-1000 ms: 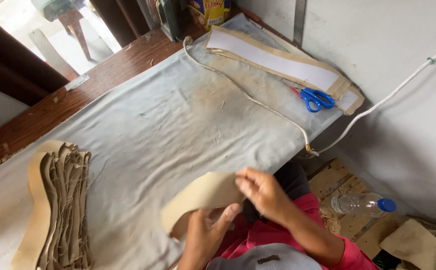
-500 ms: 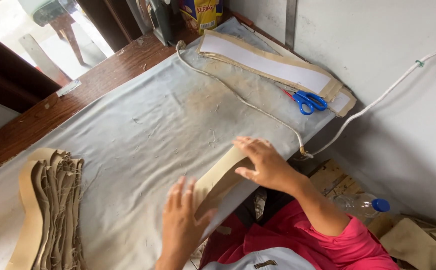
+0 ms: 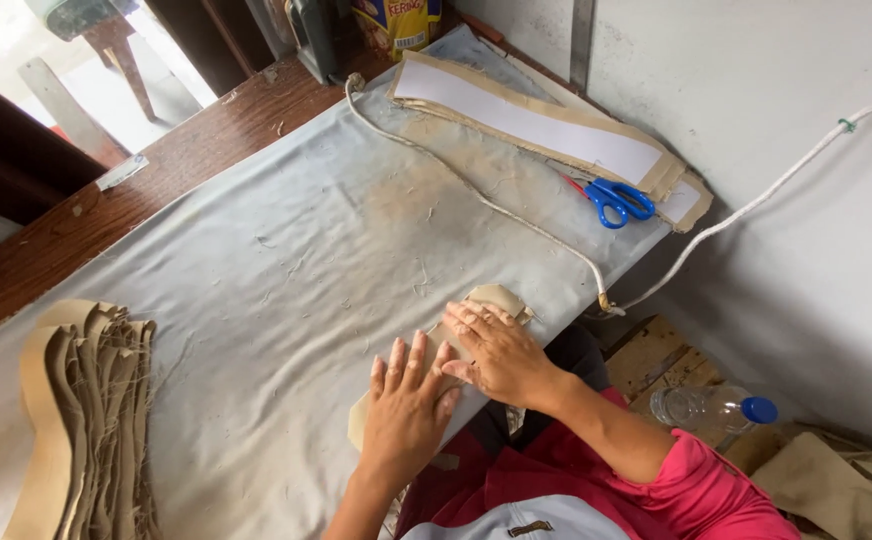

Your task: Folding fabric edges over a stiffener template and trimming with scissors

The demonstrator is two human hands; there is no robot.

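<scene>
Head view: a tan curved fabric piece (image 3: 491, 300) is pressed flat at the near edge of the cloth-covered desk (image 3: 286, 250), left hand (image 3: 408, 410) and right hand (image 3: 496, 350) both spread open, nothing gripped. Thin, limp and light it looks, best lifted by an edge.

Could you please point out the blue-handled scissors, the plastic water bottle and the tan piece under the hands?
blue-handled scissors (image 3: 620, 199), head view, on the blue handle loops.
plastic water bottle (image 3: 708, 408), head view, on the clear body.
tan piece (image 3: 497, 297), head view, on the end showing beyond the fingers.
</scene>
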